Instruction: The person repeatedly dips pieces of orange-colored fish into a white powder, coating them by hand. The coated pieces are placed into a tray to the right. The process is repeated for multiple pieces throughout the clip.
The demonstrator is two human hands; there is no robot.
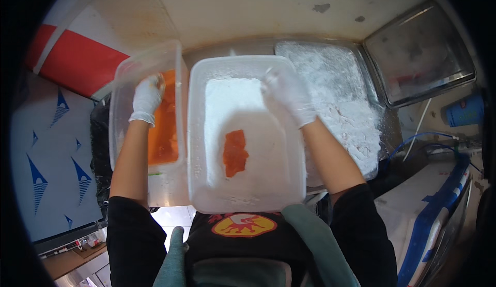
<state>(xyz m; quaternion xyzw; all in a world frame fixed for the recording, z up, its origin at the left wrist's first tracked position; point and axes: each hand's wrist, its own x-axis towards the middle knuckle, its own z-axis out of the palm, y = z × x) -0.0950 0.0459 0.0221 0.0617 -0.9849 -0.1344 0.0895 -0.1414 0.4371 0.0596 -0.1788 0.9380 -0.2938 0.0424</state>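
Observation:
My left hand [148, 95], in a white disposable glove, is inside the left clear plastic tub [116, 132], over orange-red liquid [164, 143]. Its fingers are bent; whether they hold anything is unclear. In front of me stands a translucent plastic tub [195, 196] with white powder [232, 97] inside. A flat orange-red piece [235, 153], perhaps marinated meat, lies on the powder. My right hand [288, 93], also gloved and blurred, is over this tub's upper right part. Its fingertips point left above the powder, and I cannot tell if they hold anything.
Right of the middle tub is a tray [329, 81] heaped with white powder and powdered pieces. An empty-looking metal tray [420, 54] leans at the back right. A blue cup [465, 110] lies at the far right, above a foam box with blue tape [422, 217]. Black plastic [101, 151] borders the left tub.

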